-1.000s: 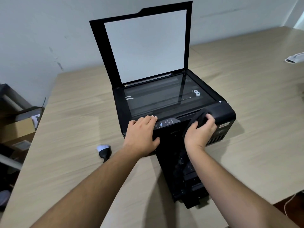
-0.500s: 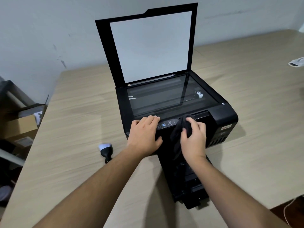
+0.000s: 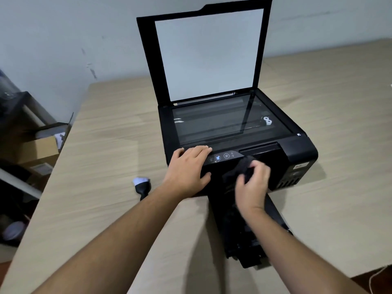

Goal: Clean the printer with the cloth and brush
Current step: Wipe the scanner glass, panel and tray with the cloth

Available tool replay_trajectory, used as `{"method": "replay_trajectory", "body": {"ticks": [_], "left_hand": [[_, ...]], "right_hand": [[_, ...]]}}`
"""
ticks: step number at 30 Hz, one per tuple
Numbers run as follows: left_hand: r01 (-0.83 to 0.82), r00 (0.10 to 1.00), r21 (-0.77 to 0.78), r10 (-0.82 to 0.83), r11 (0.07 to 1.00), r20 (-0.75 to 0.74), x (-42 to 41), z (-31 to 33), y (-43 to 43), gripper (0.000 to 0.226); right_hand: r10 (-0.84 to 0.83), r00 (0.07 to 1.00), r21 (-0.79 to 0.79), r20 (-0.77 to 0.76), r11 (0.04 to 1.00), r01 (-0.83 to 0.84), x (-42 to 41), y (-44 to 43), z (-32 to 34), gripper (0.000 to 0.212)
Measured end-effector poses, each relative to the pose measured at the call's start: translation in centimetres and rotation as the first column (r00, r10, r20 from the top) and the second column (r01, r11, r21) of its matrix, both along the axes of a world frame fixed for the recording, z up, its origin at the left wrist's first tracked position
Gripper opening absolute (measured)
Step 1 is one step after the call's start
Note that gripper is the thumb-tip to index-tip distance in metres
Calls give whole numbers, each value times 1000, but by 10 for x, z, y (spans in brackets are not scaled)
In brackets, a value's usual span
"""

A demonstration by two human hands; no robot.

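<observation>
A black printer [image 3: 297, 149] stands on the wooden table [image 3: 106, 145] with its scanner lid [image 3: 207, 54] raised and the glass exposed. Its output tray [image 3: 254, 247] juts toward me. My left hand [image 3: 187, 170] lies flat on the printer's front left corner, fingers straight beside the control buttons. My right hand [image 3: 252, 185] grips a black cloth [image 3: 247, 166] against the front panel, just below the buttons. A small brush [image 3: 142, 185] with white bristles and a black handle lies on the table left of the printer.
The table's left edge drops to a dark shelf with a cardboard box [image 3: 40, 149]. A wall [image 3: 63, 39] runs behind the table. A thin white cable [image 3: 377, 274] hangs at the lower right corner.
My right hand has carried the cloth leftward from the printer's front right corner to the middle of the front panel. The left hand has stayed in place.
</observation>
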State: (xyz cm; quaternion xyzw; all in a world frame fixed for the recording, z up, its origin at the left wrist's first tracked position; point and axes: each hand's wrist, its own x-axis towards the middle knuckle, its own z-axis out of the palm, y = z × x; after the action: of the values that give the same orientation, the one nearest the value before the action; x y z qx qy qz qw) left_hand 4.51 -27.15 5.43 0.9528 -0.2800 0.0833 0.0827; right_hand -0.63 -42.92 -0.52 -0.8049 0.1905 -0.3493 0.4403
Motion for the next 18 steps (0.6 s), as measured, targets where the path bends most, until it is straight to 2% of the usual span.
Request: {"method": "replay_trajectory", "body": {"ticks": [3, 4, 6, 8, 10, 11, 12, 15, 16, 18], "left_hand": [[-51, 993, -72, 58, 996, 98, -3, -8, 19, 61], [-75, 990, -99, 87, 992, 114, -3, -10, 25, 61], [-102, 986, -126, 117, 987, 118, -4, -15, 34, 60], [-108, 985, -133, 125, 985, 123, -5, -15, 40, 59], [-124, 983, -113, 137, 986, 123, -5, -16, 47, 59], [-139, 982, -106, 151, 985, 114, -6, -17, 51, 60], [-159, 980, -101, 170, 982, 104, -6, -17, 55, 60], [-183, 978, -87, 190, 979, 88, -8, -19, 62, 64], [-183, 978, -82, 190, 980, 82, -8, -19, 63, 65], [-187, 978, -77, 193, 979, 74, -8, -20, 64, 67]], "right_hand": [[-171, 983, 35, 64, 985, 169, 13, -32, 3, 28], [-140, 985, -35, 97, 989, 144, 14, -31, 1, 28], [50, 992, -313, 117, 950, -11, 12, -19, -14, 30], [241, 971, -600, 10, 778, -187, 7, -18, -40, 31], [290, 951, -749, -106, 606, -268, 8, -36, -56, 33], [273, 956, -777, -112, 575, -256, 9, -47, -57, 33], [249, 965, -782, -85, 584, -220, 10, -55, -54, 33], [209, 976, -724, 60, 682, -102, 11, -57, -31, 38], [234, 967, -724, 102, 684, -89, 11, -48, -24, 36], [352, 927, -779, 126, 614, -128, 15, -26, -19, 30]]}}
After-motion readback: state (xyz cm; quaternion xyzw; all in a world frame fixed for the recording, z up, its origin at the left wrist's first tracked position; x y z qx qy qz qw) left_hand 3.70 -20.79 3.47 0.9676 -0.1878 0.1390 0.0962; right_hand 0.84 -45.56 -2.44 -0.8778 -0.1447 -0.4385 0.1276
